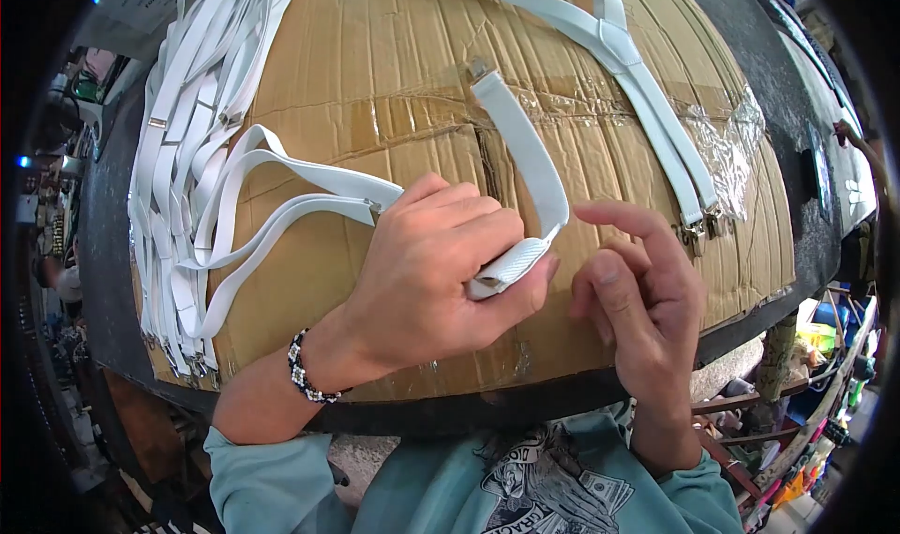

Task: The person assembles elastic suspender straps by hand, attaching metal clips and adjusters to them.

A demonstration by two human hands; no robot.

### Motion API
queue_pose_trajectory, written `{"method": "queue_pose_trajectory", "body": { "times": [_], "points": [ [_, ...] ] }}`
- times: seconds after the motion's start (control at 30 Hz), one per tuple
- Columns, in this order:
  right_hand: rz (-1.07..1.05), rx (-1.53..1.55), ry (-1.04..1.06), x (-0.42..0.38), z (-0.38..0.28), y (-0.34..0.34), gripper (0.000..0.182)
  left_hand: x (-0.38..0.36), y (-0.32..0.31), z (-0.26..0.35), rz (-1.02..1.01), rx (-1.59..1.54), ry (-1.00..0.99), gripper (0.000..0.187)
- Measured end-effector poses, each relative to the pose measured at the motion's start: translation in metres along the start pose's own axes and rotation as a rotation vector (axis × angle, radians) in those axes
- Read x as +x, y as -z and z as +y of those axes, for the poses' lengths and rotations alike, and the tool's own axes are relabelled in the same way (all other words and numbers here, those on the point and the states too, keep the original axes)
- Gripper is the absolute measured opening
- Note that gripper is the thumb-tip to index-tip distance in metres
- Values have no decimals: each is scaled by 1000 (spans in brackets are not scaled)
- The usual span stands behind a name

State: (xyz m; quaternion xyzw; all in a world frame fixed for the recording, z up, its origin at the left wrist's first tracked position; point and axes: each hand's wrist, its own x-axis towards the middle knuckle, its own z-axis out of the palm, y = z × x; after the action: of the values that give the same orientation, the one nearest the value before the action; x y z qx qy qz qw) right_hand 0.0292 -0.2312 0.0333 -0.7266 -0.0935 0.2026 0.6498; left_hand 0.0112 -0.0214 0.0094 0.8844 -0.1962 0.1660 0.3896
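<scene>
My left hand (431,262) is closed around a white suspender (530,145); its folded patch pokes out between thumb and fingers. One strap rises from the grip to a metal clip (481,70) lying on the cardboard, and other straps run left from behind the hand. Just to the right, my right hand (642,300) is raised with its index finger stretched out and the others curled, holding nothing. Another white suspender (656,107) lies flat at the upper right, its clips near the cardboard's right side.
A thick bundle of white suspenders (178,168) lies along the left side of the cardboard (375,93), clips toward the front. Crumpled clear plastic (736,150) is at the right. The dark table edge (497,412) runs along the front, with clutter beyond at the lower right.
</scene>
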Motion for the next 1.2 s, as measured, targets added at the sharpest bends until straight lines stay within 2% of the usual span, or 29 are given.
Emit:
{"method": "queue_pose_trajectory", "body": {
  "times": [0.07,0.1,0.2,0.27,0.3,0.33,0.43,0.53,0.6,0.63,0.73,0.83,0.93,1.13,1.2],
  "points": [
    [-16,-64,19,2,-1,-1,22,0,3,2,-50,-18,-5,24],
    [-26,-105,135,4,7,-4,22,1,4,6,-73,-87,-6,24],
    [-62,-199,240,12,13,-5,21,4,9,13,-173,-304,14,26],
    [-50,-146,225,13,13,-5,26,2,15,10,-273,-464,57,27],
    [-20,-91,203,12,14,-8,28,1,17,10,-295,-523,91,20],
    [9,-34,180,11,15,-9,29,1,17,14,-263,-509,141,17],
    [98,-236,279,8,10,-3,34,2,18,22,-203,-520,282,10],
    [170,-239,313,0,11,-6,40,-1,18,24,-110,-646,488,17],
    [203,-240,355,-6,9,-11,44,-2,16,27,-36,-673,499,19],
    [170,-353,368,-8,7,-10,50,-2,15,28,0,-690,505,19],
    [129,-454,447,-6,14,-15,51,-4,14,28,22,-713,434,19],
    [190,-505,530,-2,20,-17,49,-2,19,30,-7,-661,422,17],
    [194,-510,565,0,19,-14,48,2,19,27,-3,-432,229,15],
    [198,-484,576,1,14,-10,43,4,21,33,-29,-454,339,11],
    [208,-498,604,1,16,-10,42,4,21,35,-75,-503,390,16]
  ]
}}
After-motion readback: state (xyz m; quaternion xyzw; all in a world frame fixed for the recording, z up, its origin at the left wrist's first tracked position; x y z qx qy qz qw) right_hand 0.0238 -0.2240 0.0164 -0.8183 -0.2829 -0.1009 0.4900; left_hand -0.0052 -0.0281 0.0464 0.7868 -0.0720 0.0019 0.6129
